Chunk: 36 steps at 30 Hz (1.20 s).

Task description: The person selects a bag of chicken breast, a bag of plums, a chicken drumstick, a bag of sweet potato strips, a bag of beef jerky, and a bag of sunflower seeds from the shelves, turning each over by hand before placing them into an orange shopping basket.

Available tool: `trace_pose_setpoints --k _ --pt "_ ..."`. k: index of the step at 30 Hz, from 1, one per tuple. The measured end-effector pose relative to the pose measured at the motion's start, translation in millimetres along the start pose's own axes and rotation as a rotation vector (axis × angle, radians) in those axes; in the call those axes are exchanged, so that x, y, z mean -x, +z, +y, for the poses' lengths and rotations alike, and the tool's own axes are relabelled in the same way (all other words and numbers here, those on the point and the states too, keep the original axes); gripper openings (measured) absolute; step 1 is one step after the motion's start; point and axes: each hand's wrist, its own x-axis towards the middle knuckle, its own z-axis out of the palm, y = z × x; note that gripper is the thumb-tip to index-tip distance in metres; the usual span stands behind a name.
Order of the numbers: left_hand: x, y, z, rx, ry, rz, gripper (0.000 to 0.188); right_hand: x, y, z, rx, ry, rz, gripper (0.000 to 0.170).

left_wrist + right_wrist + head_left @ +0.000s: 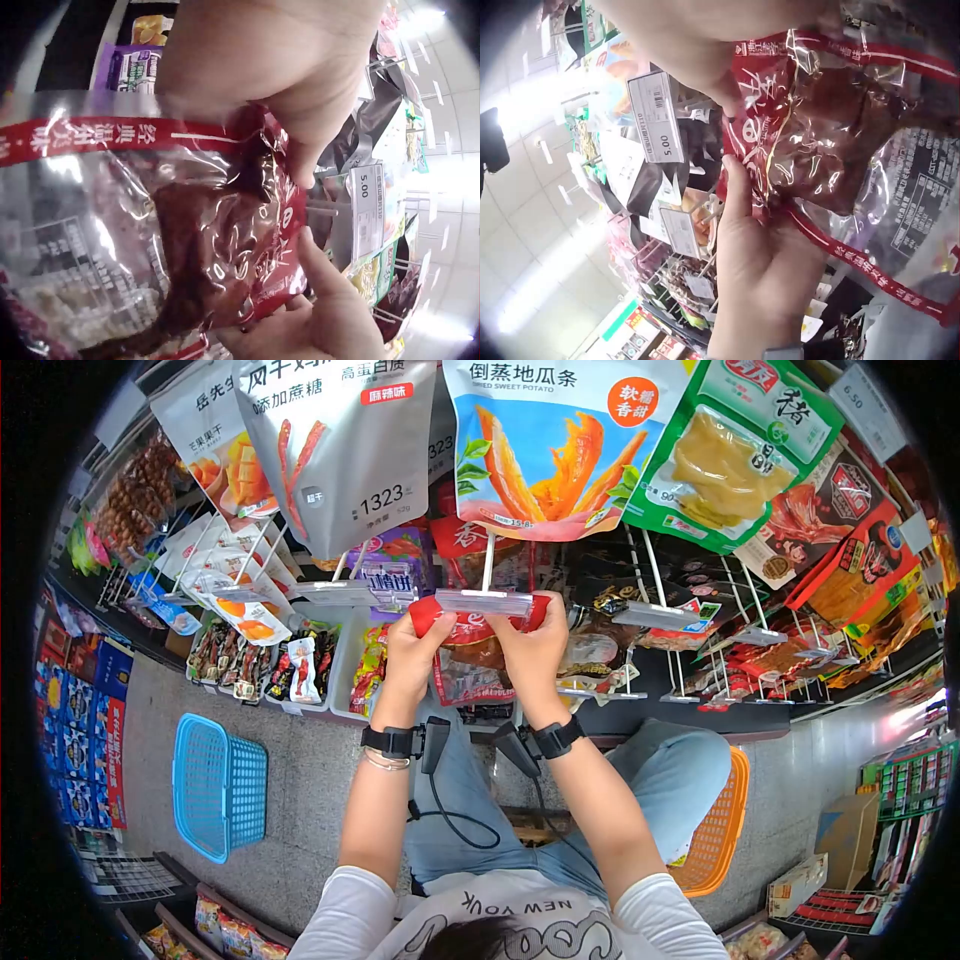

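Both hands hold a snack packet with a red top and a clear window showing brown meat (pixel 472 656), one hand at each upper side. My left hand (pixel 408 656) grips the left corner of its red top, thumb in front. Gripping the right corner is my right hand (pixel 531 658), its thumb also on the front. In the right wrist view the packet's red header (pixel 754 124) lies between the two thumbs. A price tag holder (pixel 484 603) on a white display hook (pixel 488 563) overlaps the packet's top edge in the head view.
Large hanging pouches, including a sweet potato one (pixel 560 450) and a green one (pixel 735 450), stand above the hands. Bins of small packets (pixel 245 660) are at lower left. A blue basket (pixel 220 785) and an orange basket (pixel 722 830) stand on the floor.
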Motion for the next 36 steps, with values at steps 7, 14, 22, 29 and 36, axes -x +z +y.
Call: trace_pose_setpoints --k 7,14,22,29,36 --pt "2.9 3.3 8.5 -0.043 0.047 -0.049 0.023 4.0 -2.8 -5.2 -0.056 0.042 0.043 0.038" --pt "-5.1 18.7 14.0 -0.060 0.126 0.022 0.020 -6.6 0.5 -14.3 -0.089 -0.003 0.057 0.038" --pt "-12.6 31.4 14.7 -0.172 0.339 0.155 0.030 -11.0 5.5 -14.9 -0.132 -0.057 0.061 0.039" --pt "-17.2 39.6 20.3 -0.149 0.321 0.213 0.027 -16.3 3.0 -6.8 -0.183 -0.071 -0.026 0.045" --pt "-40.4 45.5 18.6 -0.220 0.294 0.262 0.027 -27.4 5.3 -3.6 0.007 -0.162 -0.077 0.064"
